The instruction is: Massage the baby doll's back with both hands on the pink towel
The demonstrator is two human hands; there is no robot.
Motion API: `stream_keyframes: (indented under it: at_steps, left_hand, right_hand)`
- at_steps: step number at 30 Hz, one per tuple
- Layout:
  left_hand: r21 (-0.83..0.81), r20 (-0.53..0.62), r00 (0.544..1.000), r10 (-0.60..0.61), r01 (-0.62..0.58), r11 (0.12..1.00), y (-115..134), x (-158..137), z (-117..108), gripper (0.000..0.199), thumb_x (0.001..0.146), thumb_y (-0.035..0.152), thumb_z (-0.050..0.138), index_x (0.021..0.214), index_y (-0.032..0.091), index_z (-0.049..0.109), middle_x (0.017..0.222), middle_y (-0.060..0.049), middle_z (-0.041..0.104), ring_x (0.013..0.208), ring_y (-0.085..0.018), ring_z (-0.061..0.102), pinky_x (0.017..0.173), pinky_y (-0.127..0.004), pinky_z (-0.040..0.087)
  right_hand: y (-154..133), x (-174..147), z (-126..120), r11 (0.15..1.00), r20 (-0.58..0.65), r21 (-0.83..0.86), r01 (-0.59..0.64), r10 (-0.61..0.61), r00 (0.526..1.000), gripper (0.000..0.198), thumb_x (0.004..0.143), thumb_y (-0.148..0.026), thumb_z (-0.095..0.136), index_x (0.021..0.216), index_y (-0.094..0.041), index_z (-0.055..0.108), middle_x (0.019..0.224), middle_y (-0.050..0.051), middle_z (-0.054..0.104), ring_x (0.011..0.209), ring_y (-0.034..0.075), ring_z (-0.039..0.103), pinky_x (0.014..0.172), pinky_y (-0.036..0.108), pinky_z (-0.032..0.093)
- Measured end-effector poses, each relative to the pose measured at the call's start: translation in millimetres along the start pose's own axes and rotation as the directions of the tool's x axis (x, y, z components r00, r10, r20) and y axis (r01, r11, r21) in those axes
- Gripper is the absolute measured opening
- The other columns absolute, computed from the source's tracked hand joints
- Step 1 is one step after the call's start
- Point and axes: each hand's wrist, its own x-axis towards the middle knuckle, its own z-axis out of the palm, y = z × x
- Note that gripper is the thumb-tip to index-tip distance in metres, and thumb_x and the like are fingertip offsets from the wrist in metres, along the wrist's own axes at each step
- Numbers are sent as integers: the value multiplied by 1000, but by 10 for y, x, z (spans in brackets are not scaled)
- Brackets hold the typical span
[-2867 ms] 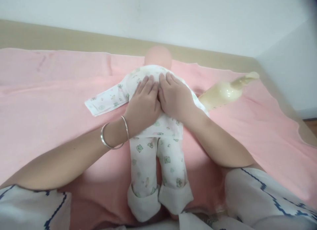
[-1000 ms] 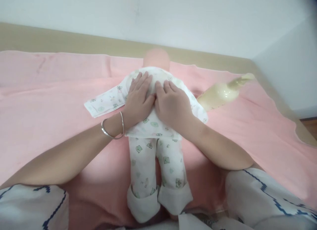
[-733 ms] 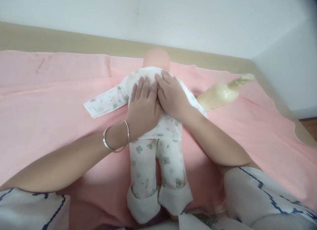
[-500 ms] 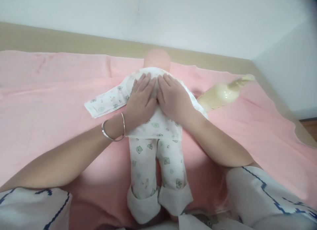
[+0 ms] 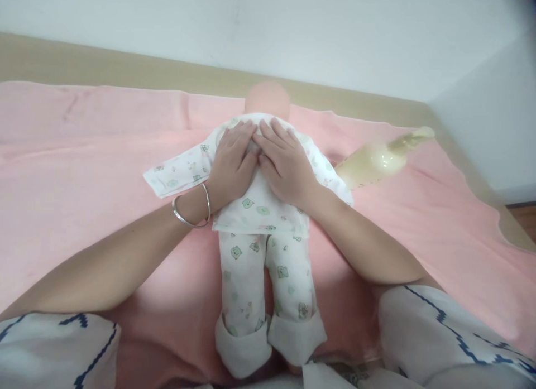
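Here the 2 hands, left (image 5: 231,160) and right (image 5: 283,164), lie flat and open on the doll (image 5: 263,210) lying face down on the pink blanket (image 5: 84,171), so uneven pressing could roll it toward the bottle (image 5: 377,161).

One doll (image 5: 263,210), one bottle (image 5: 374,163), one bracelet (image 5: 190,210)

Doll (image 5: 262,210) lies lengthwise on blanket (image 5: 84,210), head (image 5: 268,97) at far end, legs (image 5: 268,288) toward camera. Left hand (image 5: 231,164) and right hand (image 5: 282,164) rest flat side by side on doll's back, fingertips touching. Sleeve (image 5: 178,171) sticks out left of left hand. Bottle (image 5: 377,160) lies on blanket right of doll, near but apart. Wall (image 5: 268,32) behind.
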Motion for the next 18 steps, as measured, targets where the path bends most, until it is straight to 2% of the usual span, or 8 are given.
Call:
stream_keyframes:
  at_steps: [5, 7, 10, 12, 15, 16, 18]
  left_hand:
    - [-18, -33, 999, 38, -39, 999, -48, -16, 5, 55, 105, 55, 27, 147, 25, 44, 159, -7, 43, 153, -25, 33, 132, -54, 21]
    - [-24, -39, 998, 47, -48, 999, -49, -28, 1, 55, 104, 55, 29, 147, 25, 45, 159, -8, 42, 153, -26, 33, 131, -54, 23]
    - [-22, -39, 998, 39, -40, 999, -28, -37, -13, 54, 104, 55, 30, 149, 27, 43, 160, -7, 41, 153, -26, 32, 131, -53, 22]
    - [-11, -37, 998, 44, -44, 999, -4, -37, -22, 54, 104, 52, 30, 149, 25, 44, 160, -8, 41, 153, -25, 33, 131, -50, 23]
    - [1, -37, 999, 36, -36, 999, 29, -34, -25, 53, 104, 48, 29, 147, 22, 46, 158, -10, 43, 152, -24, 34, 131, -48, 24]
    - [3, -39, 999, 29, -29, 1000, 36, -33, -24, 52, 103, 47, 29, 146, 22, 47, 158, -10, 44, 152, -24, 35, 131, -49, 24]
    - [4, -38, 999, 17, -16, 1000, 42, -30, -19, 51, 103, 46, 31, 145, 22, 48, 158, -9, 44, 151, -24, 36, 131, -51, 23]
  right_hand:
    - [36, -44, 66, 1000, -111, 31, 1, 2, 994, 49, 95, -19, 33, 139, -17, 54, 161, 7, 40, 156, 28, 23, 128, 54, 25]
    - [-2, -91, 61, 1000, -198, 0, -2, 2, 980, 52, 94, -19, 35, 144, -16, 47, 164, 9, 33, 158, 28, 16, 129, 54, 23]
    - [-84, -140, 13, 996, -315, -88, -14, -15, 949, 62, 92, -18, 38, 153, -14, 32, 169, 11, 17, 160, 28, -3, 130, 56, 16]
    - [-119, -139, -19, 991, -265, -128, -34, -1, 964, 63, 93, -18, 39, 155, -13, 31, 170, 12, 16, 159, 29, -5, 130, 58, 12]
    - [-113, -104, -31, 992, -73, -120, -27, 18, 997, 57, 95, -21, 38, 152, -12, 41, 166, 13, 27, 159, 31, 11, 130, 57, 15]
    - [-102, -94, -26, 994, -46, -112, -19, 14, 999, 55, 95, -22, 38, 150, -13, 44, 165, 12, 30, 158, 30, 15, 129, 57, 18]
    - [-82, -84, -16, 994, -76, -111, -23, 14, 997, 53, 95, -22, 39, 147, -18, 47, 166, 9, 28, 158, 29, 15, 129, 58, 20]
